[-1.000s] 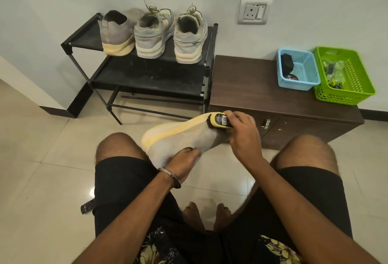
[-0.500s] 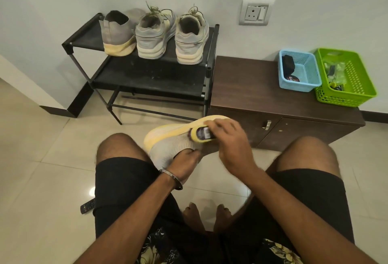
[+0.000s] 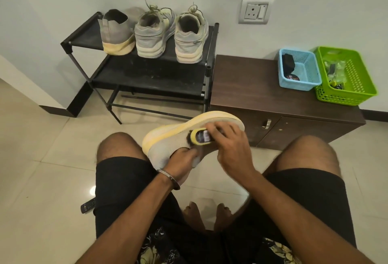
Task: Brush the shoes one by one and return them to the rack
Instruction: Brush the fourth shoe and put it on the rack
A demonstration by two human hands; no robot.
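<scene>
1. Your left hand [image 3: 182, 159] holds the grey shoe [image 3: 180, 137] above the tile floor [image 3: 42, 158] – right hand [image 3: 228, 144] grips the brush [image 3: 200, 136] against it.
2. Rack [image 3: 147, 74] by the wall w/ 3 shoes; cabinet [image 3: 252, 87] beside it – 2 baskets on top.

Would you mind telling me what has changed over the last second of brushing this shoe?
The right hand has drawn the brush along the shoe's side, from the end nearest the cabinet towards the middle. The left hand still grips the shoe from below. Nothing was let go, and the three shoes on the rack stayed put.
</scene>
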